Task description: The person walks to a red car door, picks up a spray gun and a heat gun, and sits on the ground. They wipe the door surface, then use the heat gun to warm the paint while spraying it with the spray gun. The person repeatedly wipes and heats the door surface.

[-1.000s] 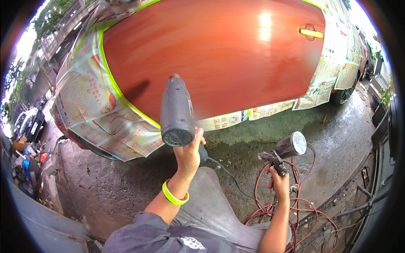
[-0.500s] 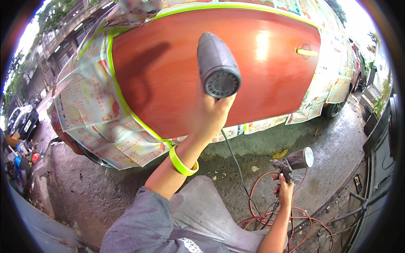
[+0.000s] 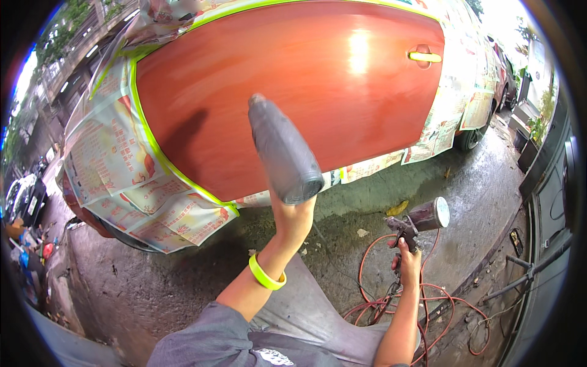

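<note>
My left hand (image 3: 291, 220) is closed round a dark grey heat gun (image 3: 282, 150), somewhat blurred, its nozzle pointed at the red car door (image 3: 354, 110), on which a dark shadow falls. A yellow-green tape (image 3: 150, 131) borders the door, with printed paper sheets (image 3: 98, 165) around it. The door handle (image 3: 423, 57) is covered in yellow. My right hand (image 3: 408, 266), lower right, grips a spray gun (image 3: 405, 231) with a cylindrical cup on it, held low and away from the door.
Red hoses (image 3: 370, 244) lie coiled on the wet concrete (image 3: 477, 183) at lower right. A grey metal gate (image 3: 544, 214) with pipe fittings lines the right edge. Planters (image 3: 529, 147) stand beyond. A dark vehicle (image 3: 24, 196) and scattered clutter (image 3: 27, 251) are at far left.
My left hand with the heat gun first rose toward the door's upper middle, then dropped back down and left, the nozzle now tilted up-left. The view has shifted; my right hand still holds the spray gun.
</note>
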Motion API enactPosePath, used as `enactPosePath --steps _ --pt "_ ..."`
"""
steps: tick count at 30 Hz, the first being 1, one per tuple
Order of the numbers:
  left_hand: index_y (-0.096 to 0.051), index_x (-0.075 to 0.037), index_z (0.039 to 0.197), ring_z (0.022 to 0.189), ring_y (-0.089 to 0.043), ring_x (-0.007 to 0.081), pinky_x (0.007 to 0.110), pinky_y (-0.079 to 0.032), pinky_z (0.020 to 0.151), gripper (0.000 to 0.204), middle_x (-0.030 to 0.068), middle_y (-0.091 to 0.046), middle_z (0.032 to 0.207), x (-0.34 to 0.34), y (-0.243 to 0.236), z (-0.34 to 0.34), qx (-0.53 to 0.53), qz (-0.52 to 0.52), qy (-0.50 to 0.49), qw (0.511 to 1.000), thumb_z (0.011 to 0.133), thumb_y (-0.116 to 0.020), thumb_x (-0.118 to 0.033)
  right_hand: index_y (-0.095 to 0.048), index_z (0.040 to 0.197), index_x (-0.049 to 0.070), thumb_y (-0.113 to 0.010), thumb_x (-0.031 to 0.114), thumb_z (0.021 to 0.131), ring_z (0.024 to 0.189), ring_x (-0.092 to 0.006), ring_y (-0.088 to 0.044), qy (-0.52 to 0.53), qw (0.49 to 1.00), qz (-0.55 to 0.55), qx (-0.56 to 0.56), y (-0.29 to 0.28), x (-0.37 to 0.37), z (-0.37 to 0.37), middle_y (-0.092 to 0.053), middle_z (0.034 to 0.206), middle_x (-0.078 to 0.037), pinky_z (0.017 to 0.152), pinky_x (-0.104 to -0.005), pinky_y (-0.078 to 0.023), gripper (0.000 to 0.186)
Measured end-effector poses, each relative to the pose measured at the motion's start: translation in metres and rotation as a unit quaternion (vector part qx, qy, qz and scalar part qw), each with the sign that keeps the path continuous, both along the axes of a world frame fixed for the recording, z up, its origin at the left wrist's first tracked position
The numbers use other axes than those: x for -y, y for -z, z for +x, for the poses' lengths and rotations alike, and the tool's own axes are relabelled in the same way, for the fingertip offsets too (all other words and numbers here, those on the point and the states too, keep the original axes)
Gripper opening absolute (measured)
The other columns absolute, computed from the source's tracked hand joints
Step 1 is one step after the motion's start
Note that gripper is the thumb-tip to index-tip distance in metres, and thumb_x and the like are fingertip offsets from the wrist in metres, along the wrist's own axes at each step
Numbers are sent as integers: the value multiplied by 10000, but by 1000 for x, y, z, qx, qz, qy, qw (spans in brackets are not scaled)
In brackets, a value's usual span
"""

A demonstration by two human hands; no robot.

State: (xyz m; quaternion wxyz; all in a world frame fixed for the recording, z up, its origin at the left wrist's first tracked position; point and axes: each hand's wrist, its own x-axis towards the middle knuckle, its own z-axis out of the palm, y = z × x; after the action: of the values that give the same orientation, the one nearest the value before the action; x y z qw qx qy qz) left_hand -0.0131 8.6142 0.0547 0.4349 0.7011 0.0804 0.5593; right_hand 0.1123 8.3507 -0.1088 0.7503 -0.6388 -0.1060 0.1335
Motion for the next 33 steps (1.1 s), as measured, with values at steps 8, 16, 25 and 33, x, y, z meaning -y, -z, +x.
enactPosePath --steps 8,16,25,33 --pt "-321 -31 1443 1139 -576 188 347 -481 999 711 104 -535 1275 25 84 -40 -93 -103 52 989 873 -743 13 -657 1184 31 -615 306 1003 432 -94 -499 -45 997 -67 -9 6 -1 -2 -734 946 -87 382 -248 -386 333" --pt "-625 -36 1028 807 -593 127 322 -504 721 183 11 -624 911 47 71 -34 -48 -80 41 995 896 -751 -39 -649 1194 26 -605 306 1006 435 -88 -497 -62 996 -60 1 5 -4 -5 -727 927 -76 385 -242 -385 340" --pt "-361 -47 1403 1044 -605 159 322 -525 891 665 77 -579 1205 40 96 -47 -141 -120 95 978 872 -762 -45 -636 1213 18 -612 314 1004 445 -84 -510 -72 995 -64 18 3 -6 -4 -725 934 -79 385 -236 -383 364" --pt "-656 -20 932 752 -631 138 324 -512 700 112 29 -660 862 56 82 -52 -57 -79 -20 995 911 -750 -77 -726 947 13 -647 314 982 425 -98 -511 -37 998 -45 23 -3 -14 -7 -681 755 -29 410 -279 -385 313"
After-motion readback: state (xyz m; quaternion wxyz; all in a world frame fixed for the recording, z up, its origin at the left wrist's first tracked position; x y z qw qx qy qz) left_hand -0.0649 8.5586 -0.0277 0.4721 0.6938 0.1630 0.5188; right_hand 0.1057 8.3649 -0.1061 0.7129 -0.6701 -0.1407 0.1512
